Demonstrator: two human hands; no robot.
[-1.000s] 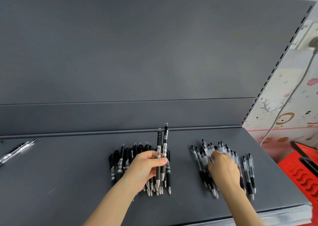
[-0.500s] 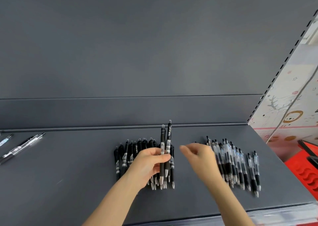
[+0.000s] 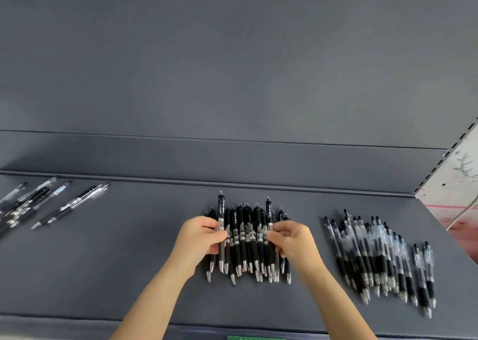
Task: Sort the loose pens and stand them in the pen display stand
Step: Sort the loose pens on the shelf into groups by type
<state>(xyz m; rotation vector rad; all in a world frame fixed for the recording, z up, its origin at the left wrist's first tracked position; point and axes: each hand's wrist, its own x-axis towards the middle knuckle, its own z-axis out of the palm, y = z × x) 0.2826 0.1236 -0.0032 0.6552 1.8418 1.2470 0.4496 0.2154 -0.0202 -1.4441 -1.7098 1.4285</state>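
The right hand [image 3: 293, 241] has crossed from the clear pens [image 3: 375, 257] to the black pile [image 3: 247, 238] on the shelf [image 3: 129, 275]; it and the left hand [image 3: 203, 238] each pinch a black pen [image 3: 221, 210]. Dragging those out could scatter the pile

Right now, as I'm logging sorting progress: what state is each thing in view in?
left hand: pinches first black pen
right hand: pinches second black pen
black pile: lies flat on shelf, tips toward the person
clear-barrel pile: lies flat, no hand on it
far-left pens: lie loose, slanted
pen display stand: not in view
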